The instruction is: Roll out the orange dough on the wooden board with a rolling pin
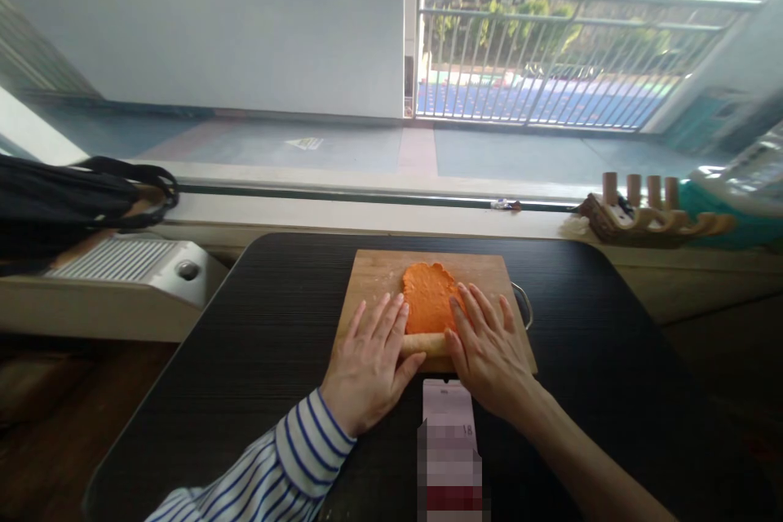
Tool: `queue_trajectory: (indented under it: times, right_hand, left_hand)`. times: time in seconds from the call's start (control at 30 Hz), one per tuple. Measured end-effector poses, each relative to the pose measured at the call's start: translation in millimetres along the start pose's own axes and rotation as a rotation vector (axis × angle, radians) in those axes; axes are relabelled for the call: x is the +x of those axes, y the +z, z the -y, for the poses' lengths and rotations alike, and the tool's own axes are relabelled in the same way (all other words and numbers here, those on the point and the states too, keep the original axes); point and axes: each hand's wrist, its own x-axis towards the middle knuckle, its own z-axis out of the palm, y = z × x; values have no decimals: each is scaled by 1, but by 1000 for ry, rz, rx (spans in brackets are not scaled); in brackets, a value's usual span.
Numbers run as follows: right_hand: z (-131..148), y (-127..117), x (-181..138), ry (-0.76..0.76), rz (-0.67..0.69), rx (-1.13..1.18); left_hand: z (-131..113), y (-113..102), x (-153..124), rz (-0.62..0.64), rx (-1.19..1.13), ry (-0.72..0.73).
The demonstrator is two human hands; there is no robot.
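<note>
A flat sheet of orange dough (431, 298) with a ragged edge lies on a wooden cutting board (373, 265). Across the dough's near edge runs a light wooden rolling pin (423, 345), only its middle showing. My left hand (370, 363) lies flat over the pin's left end, fingers stretched forward and open. Over the right end rests my right hand (489, 342), also open, its fingers spread and some fingertips on or beside the dough's right edge. Both palms hide the pin's ends.
The board stands on a dark table (275, 326), its metal handle (524, 306) at the right. A pink-white phone or packet (449, 404), partly pixelated, lies near me. Beyond is a window sill (367, 216) with a wooden rack (648, 220). A black bag (61, 204) sits left.
</note>
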Motion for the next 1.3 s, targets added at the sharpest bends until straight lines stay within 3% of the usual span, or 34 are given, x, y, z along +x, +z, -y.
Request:
queue_trajectory:
  times: [0.27,0.47,0.57,0.87,1.2,1.3]
  right_hand:
    - [-11,-4,51,77,124,36]
    - [1,0,7,38,-19,17]
    - [2,2,0,37,-51,16]
    - [-14,3,56,128,79,62]
    - [4,4,1,81,-94,32]
    - [4,5,-3,84,-102,38]
  left_hand:
    - [19,7,36,33,3,-82]
    - [3,3,8,0,0,-21]
    - [-1,3,5,-25,-12,-46]
    - [23,11,48,30,1,-125]
    - [-3,3,8,-34,55,-68]
    - [-4,3,8,-30,54,-81]
